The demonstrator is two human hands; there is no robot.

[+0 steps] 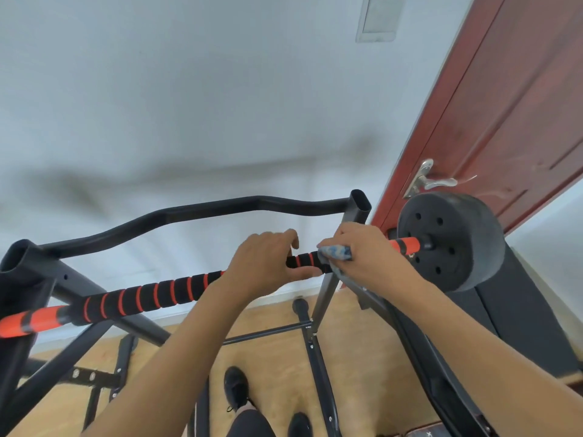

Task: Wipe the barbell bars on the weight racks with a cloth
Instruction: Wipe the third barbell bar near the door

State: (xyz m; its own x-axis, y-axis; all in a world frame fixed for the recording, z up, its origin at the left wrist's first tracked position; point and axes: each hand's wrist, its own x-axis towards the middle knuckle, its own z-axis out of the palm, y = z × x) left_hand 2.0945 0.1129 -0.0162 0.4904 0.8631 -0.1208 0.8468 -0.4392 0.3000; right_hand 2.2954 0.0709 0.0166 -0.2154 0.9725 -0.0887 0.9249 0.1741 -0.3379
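Note:
A barbell bar (148,296) with black foam grip and orange rings runs from lower left to upper right across a black rack (358,203). Its ends are orange, and a black weight plate (454,241) sits on the right end. My left hand (268,266) curls round the bar near its middle, thumb underneath. Just to its right, my right hand (369,257) grips a blue and white cloth (336,252) wrapped against the bar. The bar section under both hands is hidden.
A curved black rack crossbar (195,212) runs behind the bar. A red-brown door (504,105) with a metal handle (432,181) stands at right, close to the plate. White wall behind, wooden floor below, my black shoes (236,386) between rack legs.

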